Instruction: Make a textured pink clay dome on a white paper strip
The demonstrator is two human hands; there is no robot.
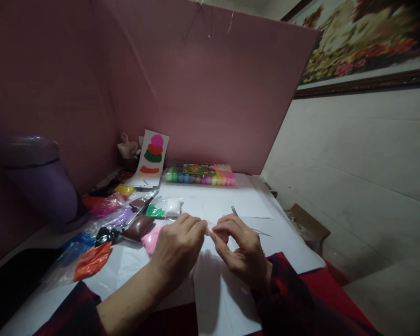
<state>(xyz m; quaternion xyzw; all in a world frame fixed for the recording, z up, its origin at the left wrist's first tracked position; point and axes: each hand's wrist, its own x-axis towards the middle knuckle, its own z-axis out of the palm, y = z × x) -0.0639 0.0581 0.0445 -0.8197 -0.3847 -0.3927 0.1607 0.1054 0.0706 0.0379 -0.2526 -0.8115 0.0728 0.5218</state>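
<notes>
My left hand (pixel 182 243) and my right hand (pixel 243 247) meet above the white paper (pixel 208 298). Both are closed, fingertips pinched together around a small pale piece (pixel 209 227) that is mostly covered, so its kind is not clear. A pink packet (pixel 151 240) lies just left of my left hand, partly behind it. Beyond my right hand, the tines of a fork (pixel 234 211) stick out, and a thin pointed stick (pixel 262 232) lies to its right.
Several bags of coloured material, one orange (pixel 93 261) and one brown (pixel 138 227), cover the left side. A packed row of coloured tubs (pixel 201 174) stands at the back by a card with painted shapes (pixel 150 158). A purple bin (pixel 44 186) is far left; a cardboard box (pixel 308 226) is right.
</notes>
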